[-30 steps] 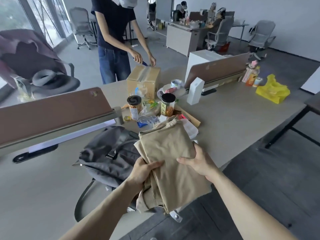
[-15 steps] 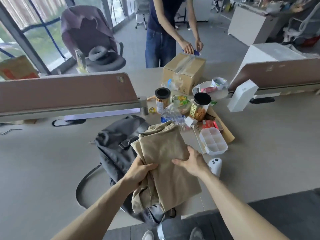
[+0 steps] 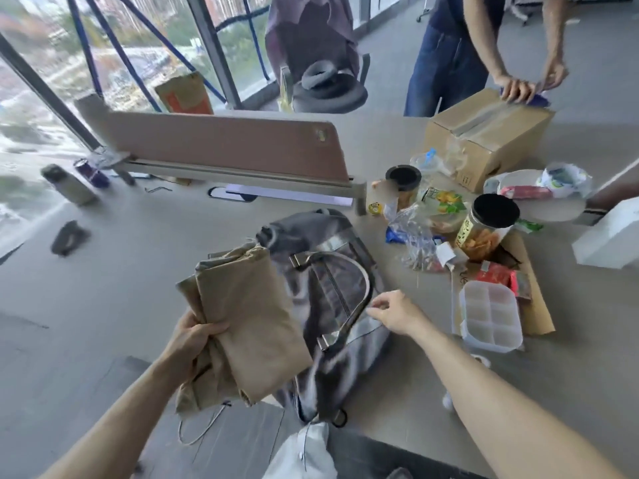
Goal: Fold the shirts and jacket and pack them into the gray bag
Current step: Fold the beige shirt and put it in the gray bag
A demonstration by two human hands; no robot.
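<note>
The left grip [image 3: 193,340] clutches the folded tan jacket [image 3: 249,323], which hides the left edge of the gray bag [image 3: 332,292] on the worktop [image 3: 138,271]. The right grip [image 3: 394,311] sits at the blurred strap [image 3: 369,285]; whether it pinches is unclear.

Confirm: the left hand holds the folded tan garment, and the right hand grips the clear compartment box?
No: the head view shows the right hand at the gray bag, apart from the clear compartment box. The left hand holds the folded tan garment.

jacket [image 3: 242,316]: tan | bag [image 3: 328,281]: gray | box [image 3: 491,140]: brown | jar lid [image 3: 496,210]: black | can [image 3: 90,171]: seemingly purple
</note>
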